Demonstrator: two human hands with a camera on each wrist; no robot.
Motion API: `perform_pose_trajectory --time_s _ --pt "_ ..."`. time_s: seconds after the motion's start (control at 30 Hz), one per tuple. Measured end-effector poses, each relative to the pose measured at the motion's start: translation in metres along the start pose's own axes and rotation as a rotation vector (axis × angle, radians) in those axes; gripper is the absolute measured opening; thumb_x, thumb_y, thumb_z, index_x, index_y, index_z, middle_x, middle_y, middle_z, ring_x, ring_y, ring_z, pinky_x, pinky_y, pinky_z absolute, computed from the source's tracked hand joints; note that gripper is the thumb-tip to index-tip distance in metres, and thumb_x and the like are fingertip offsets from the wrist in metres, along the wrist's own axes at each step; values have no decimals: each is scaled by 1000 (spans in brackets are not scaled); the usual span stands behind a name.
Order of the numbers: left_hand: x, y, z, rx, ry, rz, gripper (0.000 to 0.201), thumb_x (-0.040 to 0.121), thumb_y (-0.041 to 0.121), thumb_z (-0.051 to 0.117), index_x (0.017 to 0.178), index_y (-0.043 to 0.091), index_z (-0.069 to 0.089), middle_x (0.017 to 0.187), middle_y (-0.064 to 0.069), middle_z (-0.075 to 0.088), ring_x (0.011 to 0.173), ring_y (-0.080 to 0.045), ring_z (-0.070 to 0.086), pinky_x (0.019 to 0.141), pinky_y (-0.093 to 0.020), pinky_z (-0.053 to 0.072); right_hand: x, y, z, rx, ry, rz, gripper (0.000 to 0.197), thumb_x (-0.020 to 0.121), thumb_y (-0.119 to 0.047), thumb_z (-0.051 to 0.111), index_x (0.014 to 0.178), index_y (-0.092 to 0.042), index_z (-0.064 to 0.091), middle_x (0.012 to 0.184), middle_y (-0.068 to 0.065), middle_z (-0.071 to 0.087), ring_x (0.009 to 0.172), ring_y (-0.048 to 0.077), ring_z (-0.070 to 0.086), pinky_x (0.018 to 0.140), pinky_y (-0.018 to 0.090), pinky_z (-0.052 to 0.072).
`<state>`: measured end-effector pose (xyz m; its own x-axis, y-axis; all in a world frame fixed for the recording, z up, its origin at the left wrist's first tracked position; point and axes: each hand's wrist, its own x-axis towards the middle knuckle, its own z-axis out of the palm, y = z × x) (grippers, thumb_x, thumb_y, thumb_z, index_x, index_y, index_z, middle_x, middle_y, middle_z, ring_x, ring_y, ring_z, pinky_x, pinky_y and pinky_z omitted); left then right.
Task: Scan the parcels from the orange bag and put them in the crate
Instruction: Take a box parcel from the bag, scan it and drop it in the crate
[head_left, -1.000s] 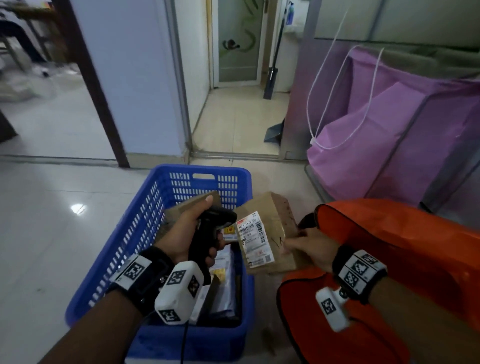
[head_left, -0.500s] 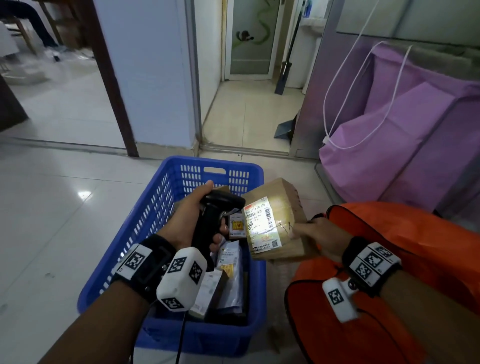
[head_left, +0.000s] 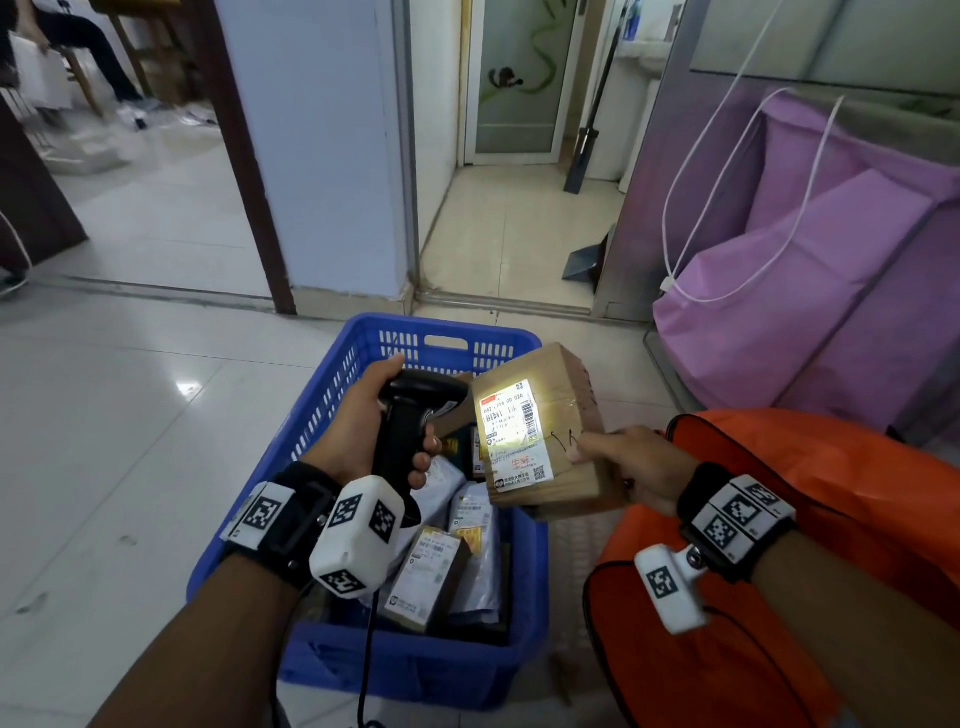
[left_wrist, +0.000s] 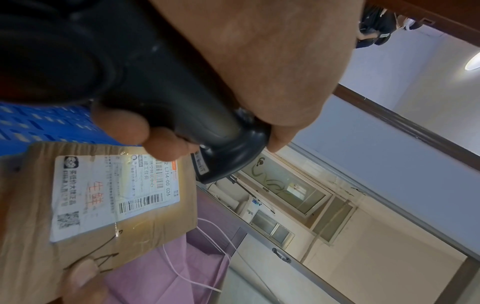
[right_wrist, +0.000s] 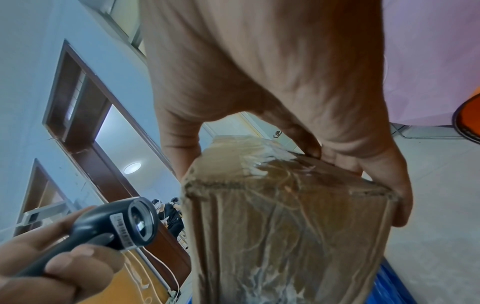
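My right hand (head_left: 631, 465) grips a brown cardboard parcel (head_left: 563, 410) over the right rim of the blue crate (head_left: 332, 395), thumb on the labelled face and fingers behind (right_wrist: 389, 185). Its white shipping label (head_left: 511, 434) faces left and is lit by the scanner's light. My left hand (head_left: 363, 431) holds a black handheld scanner (head_left: 410, 415) by the handle, its head pointing at the label from close by. The label (left_wrist: 114, 195) and scanner (left_wrist: 161, 82) fill the left wrist view; the scanner's lens (right_wrist: 141, 222) shows in the right wrist view. The orange bag (head_left: 779, 571) lies at the right.
Several small boxes and plastic mailers (head_left: 447, 561) lie in the crate. A purple fabric bag (head_left: 810, 291) with a white cord stands at the back right. A blue wall pillar (head_left: 311, 156) rises behind the crate, with a doorway and tiled floor (head_left: 104, 415) to the left.
The parcel has come closer to the scanner over the crate's rim, and the scanner's light, unseen a second ago, still glows on the label. Both hands keep their holds.
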<state>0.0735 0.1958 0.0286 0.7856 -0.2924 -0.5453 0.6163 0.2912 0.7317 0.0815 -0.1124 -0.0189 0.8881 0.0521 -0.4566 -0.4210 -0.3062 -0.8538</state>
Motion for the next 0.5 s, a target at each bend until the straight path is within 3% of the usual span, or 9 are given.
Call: perform_pose_trajectory --time_s 0.17,0.27,0.37,0.5 --pt "0 1 -5 20 3 14 69 89 72 53 93 4 63 71 -12 54 47 -22 48 43 -24 41 -3 -12 13 -2 -13 24 35 83 -22 75 113 -5 73 107 11 76 97 22 68 64 27 54" --pt "1 2 -8 30 -1 16 72 89 73 54 105 4 65 71 -12 56 48 -22 49 44 -24 43 -1 -18 24 2 -30 49 36 82 -21 75 114 -6 71 104 9 75 95 20 69 56 24 54" --pt "2 2 -10 36 4 28 72 90 72 53 114 6 67 72 -13 57 49 -23 50 46 -25 43 5 -19 32 -18 -30 66 40 78 -25 78 114 -9 71 107 9 75 101 22 68 66 31 55" --pt "4 4 -18 12 18 46 71 90 72 54 112 6 68 71 -13 56 51 -24 49 46 -25 42 9 -21 45 -2 -55 103 49 72 -32 83 116 -14 70 113 10 73 106 25 66 79 40 60"
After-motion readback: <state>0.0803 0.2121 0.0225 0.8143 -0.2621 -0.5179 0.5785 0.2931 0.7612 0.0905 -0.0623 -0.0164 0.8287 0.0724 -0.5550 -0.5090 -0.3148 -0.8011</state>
